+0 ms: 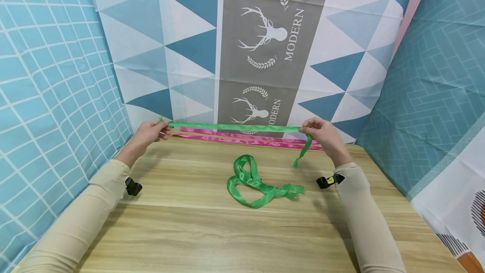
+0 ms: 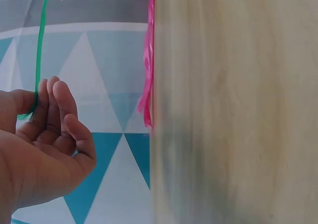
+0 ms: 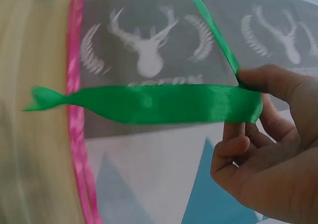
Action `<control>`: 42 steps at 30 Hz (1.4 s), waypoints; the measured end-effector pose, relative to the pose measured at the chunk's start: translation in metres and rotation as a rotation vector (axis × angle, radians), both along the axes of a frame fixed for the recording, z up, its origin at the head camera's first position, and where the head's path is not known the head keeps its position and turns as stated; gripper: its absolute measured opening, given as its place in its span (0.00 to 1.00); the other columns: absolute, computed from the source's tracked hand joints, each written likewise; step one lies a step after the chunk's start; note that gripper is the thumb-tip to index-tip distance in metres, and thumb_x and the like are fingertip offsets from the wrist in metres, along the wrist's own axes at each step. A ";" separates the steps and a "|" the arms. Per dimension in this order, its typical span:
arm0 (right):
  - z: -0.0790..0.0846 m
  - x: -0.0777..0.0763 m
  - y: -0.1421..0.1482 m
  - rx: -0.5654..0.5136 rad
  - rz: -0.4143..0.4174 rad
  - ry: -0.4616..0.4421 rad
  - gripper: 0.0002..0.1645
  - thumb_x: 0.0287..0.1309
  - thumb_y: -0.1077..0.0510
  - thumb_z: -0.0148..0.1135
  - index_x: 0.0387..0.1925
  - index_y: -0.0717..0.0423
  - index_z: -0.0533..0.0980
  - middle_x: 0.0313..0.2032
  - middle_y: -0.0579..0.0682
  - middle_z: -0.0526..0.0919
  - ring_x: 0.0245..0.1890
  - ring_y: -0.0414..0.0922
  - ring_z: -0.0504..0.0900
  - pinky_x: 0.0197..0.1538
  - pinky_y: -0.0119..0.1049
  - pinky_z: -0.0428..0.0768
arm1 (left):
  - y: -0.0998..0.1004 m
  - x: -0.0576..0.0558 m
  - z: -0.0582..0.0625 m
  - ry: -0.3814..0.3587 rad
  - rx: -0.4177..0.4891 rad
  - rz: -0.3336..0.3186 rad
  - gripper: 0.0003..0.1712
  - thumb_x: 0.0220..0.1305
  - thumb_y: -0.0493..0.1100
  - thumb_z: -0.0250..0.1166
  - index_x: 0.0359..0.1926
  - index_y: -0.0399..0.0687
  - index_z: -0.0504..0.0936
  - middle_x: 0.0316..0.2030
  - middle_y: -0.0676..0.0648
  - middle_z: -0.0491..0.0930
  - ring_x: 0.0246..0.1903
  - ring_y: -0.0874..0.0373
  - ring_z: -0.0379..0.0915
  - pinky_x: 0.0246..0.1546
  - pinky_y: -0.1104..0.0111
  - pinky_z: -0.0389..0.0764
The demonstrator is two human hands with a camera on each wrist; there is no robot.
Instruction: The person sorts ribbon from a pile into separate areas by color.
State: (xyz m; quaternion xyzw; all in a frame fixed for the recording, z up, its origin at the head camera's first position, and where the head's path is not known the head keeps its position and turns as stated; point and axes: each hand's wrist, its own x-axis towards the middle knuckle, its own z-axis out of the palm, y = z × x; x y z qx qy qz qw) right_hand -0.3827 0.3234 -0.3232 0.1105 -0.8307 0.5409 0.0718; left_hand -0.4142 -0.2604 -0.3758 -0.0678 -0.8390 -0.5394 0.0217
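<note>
A green ribbon (image 1: 235,127) is stretched level between both hands, above the back of the table. My left hand (image 1: 153,132) pinches it near one end between thumb and forefinger; a short frayed tip sticks out past the grip. At the other side my right hand (image 1: 322,134) pinches the ribbon, and a loose tail hangs down from those fingers. In the right wrist view that green tail (image 3: 164,104) extends away from the hand, twisted near its tip. Pink ribbons (image 1: 246,139) lie lengthwise along the table's back edge, below the stretched one.
Another green ribbon (image 1: 251,184) lies looped in a loose heap mid-table. The wooden table (image 1: 212,239) meets a patterned cloth backdrop (image 1: 189,54) at the back. A blue checked cloth (image 1: 49,75) rises at the left, a teal cloth (image 1: 447,79) at the right.
</note>
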 end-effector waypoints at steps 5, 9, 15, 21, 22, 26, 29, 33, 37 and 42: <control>-0.016 -0.011 0.007 0.125 -0.052 0.022 0.12 0.69 0.58 0.66 0.49 0.62 0.79 0.44 0.57 0.84 0.45 0.53 0.78 0.48 0.44 0.74 | -0.005 -0.005 -0.007 -0.023 -0.014 0.015 0.32 0.81 0.59 0.45 0.59 0.35 0.77 0.51 0.40 0.81 0.43 0.52 0.79 0.52 0.53 0.74; -0.022 -0.014 0.010 0.196 -0.058 0.050 0.10 0.69 0.63 0.62 0.49 0.65 0.79 0.41 0.59 0.83 0.40 0.54 0.78 0.45 0.46 0.76 | -0.008 -0.008 -0.009 -0.020 -0.014 0.028 0.35 0.81 0.62 0.44 0.60 0.35 0.76 0.54 0.37 0.79 0.46 0.50 0.79 0.53 0.52 0.74; -0.031 -0.017 0.020 0.201 -0.096 0.017 0.11 0.72 0.62 0.59 0.48 0.66 0.79 0.42 0.61 0.84 0.42 0.53 0.79 0.51 0.50 0.75 | -0.012 -0.007 -0.009 -0.047 -0.012 0.061 0.37 0.81 0.62 0.43 0.64 0.33 0.73 0.56 0.36 0.76 0.53 0.42 0.75 0.56 0.50 0.72; -0.042 -0.022 0.032 0.195 -0.122 -0.035 0.10 0.73 0.64 0.57 0.48 0.67 0.79 0.43 0.61 0.83 0.41 0.57 0.82 0.41 0.42 0.79 | -0.017 -0.007 -0.012 -0.094 -0.017 0.074 0.37 0.81 0.61 0.43 0.67 0.32 0.72 0.59 0.35 0.75 0.53 0.45 0.77 0.55 0.53 0.73; -0.044 -0.022 0.034 0.193 -0.125 -0.043 0.11 0.72 0.64 0.57 0.48 0.67 0.79 0.43 0.62 0.83 0.41 0.58 0.82 0.40 0.40 0.80 | -0.018 -0.007 -0.013 -0.100 -0.018 0.075 0.37 0.81 0.61 0.43 0.67 0.32 0.72 0.59 0.35 0.75 0.52 0.46 0.77 0.54 0.53 0.73; -0.052 -0.025 0.040 0.179 -0.145 -0.075 0.12 0.71 0.64 0.57 0.49 0.69 0.78 0.45 0.66 0.82 0.44 0.62 0.81 0.40 0.39 0.79 | -0.023 -0.006 -0.016 -0.114 -0.036 0.082 0.35 0.81 0.59 0.44 0.65 0.33 0.74 0.56 0.38 0.78 0.50 0.48 0.79 0.51 0.54 0.74; -0.059 -0.026 0.046 0.174 -0.155 -0.099 0.13 0.71 0.64 0.58 0.50 0.71 0.78 0.45 0.66 0.82 0.45 0.65 0.81 0.46 0.45 0.80 | -0.026 -0.006 -0.017 -0.129 -0.060 0.077 0.31 0.82 0.56 0.46 0.63 0.33 0.76 0.51 0.40 0.81 0.48 0.48 0.80 0.48 0.56 0.75; -0.070 -0.026 0.054 0.164 -0.176 -0.132 0.14 0.70 0.64 0.59 0.50 0.74 0.76 0.44 0.65 0.82 0.46 0.64 0.81 0.53 0.55 0.78 | -0.032 -0.007 -0.019 -0.144 -0.079 0.053 0.26 0.81 0.52 0.51 0.58 0.33 0.79 0.45 0.43 0.84 0.41 0.52 0.82 0.38 0.61 0.76; -0.079 -0.025 0.063 0.183 -0.220 -0.162 0.14 0.70 0.64 0.60 0.49 0.73 0.77 0.43 0.63 0.81 0.44 0.59 0.79 0.52 0.53 0.77 | -0.037 -0.009 -0.021 -0.154 -0.071 0.017 0.22 0.79 0.48 0.55 0.53 0.30 0.81 0.39 0.44 0.86 0.32 0.57 0.81 0.27 0.65 0.74; -0.086 -0.026 0.073 0.244 -0.254 -0.187 0.13 0.71 0.62 0.59 0.48 0.71 0.78 0.45 0.62 0.80 0.44 0.54 0.77 0.47 0.48 0.78 | -0.042 -0.011 -0.025 -0.175 -0.088 -0.012 0.22 0.77 0.44 0.58 0.57 0.27 0.79 0.37 0.46 0.86 0.26 0.59 0.77 0.25 0.65 0.74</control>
